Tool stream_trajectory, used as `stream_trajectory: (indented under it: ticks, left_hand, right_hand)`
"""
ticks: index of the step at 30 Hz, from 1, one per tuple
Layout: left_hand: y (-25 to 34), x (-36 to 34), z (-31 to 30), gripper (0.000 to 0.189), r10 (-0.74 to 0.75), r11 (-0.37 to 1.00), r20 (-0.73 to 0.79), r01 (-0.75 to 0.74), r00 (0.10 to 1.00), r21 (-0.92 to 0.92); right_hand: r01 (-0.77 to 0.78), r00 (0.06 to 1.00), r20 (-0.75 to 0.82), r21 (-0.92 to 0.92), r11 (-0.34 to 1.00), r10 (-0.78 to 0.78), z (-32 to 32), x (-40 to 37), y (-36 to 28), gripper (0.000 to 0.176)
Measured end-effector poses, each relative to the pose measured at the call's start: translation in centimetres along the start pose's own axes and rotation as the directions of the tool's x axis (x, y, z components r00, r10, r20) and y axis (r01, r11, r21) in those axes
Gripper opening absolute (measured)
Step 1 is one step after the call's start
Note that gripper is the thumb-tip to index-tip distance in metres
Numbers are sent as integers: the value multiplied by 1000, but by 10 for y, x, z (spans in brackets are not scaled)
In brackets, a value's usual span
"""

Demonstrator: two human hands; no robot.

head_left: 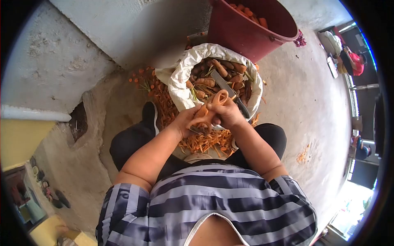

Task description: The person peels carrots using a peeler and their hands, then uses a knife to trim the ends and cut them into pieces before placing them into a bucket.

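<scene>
My left hand (pixel 187 120) is closed around a carrot (pixel 201 115), in front of the near rim of an open white sack (pixel 175 88). My right hand (pixel 227 113) is closed against the carrot's other side. Over its fingers rises a curled orange loop (pixel 221 96), which looks like a strip of peel. What the right fingers hold is partly hidden. Unpeeled carrots (pixel 205 82) fill the sack. On them lies a wide-bladed knife (pixel 222 83), its dark handle toward my right hand. Carrot peelings (pixel 209 141) are heaped below both hands.
Behind the sack stands a dark red tub (pixel 254 30) holding orange carrot pieces (pixel 248 13). Cut carrot tops (pixel 152 86) lie on the floor by the wall at left. A small patch of peelings (pixel 303 155) is at right. A person in red (pixel 356 63) is far off.
</scene>
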State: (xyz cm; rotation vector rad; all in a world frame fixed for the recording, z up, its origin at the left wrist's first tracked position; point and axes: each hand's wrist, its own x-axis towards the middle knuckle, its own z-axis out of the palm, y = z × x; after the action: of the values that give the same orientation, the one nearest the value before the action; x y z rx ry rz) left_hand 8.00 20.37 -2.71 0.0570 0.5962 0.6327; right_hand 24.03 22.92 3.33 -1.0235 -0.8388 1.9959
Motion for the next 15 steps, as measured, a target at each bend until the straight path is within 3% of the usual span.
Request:
stream_trajectory:
  ticks: [1, 3, 5, 6, 7, 9, 12, 14, 15]
  left_hand:
    - [-2, 0, -3, 30, -14, 999, 70, 17, 997, -49]
    - [-2, -7, -6, 32, -25, 1000, 105, 26, 994, -8]
    - [0, -17, -2, 33, -37, 999, 140, 32, 990, 34]
    - [1, -25, 7, 34, -21, 995, 71, 14, 997, 97]
    - [1, -27, 7, 33, -22, 992, 72, 12, 997, 129]
    - [1, -29, 6, 32, -27, 981, 71, 13, 997, 194]
    - [4, -34, 15, 31, -2, 990, -44, 8, 999, 143]
    - [5, -35, 14, 30, -19, 988, -148, 42, 989, 152]
    - [5, -35, 14, 29, -29, 986, -201, 61, 979, 156]
  right_hand:
    - [9, 1000, 21, -59, 998, -8, -3, 6, 8, 26]
    - [48, 992, -121, 63, 997, -40, -22, 20, 9, 21]
    - [109, 931, -360, 117, 987, -60, -71, 42, 6, 16]
    - [177, 908, -391, 31, 984, -151, -71, 35, -13, 14]
    - [258, 800, -525, -136, 956, -291, -104, 51, -5, 14]
    - [308, 842, -459, -23, 951, -283, -120, 42, -9, 16]
    - [215, 903, -389, 37, 976, -184, -49, 11, -10, 20]
    - [231, 961, -165, 32, 972, -223, -14, -2, 17, 21]
    - [107, 989, -106, 37, 994, -102, 5, -11, 22, 23]
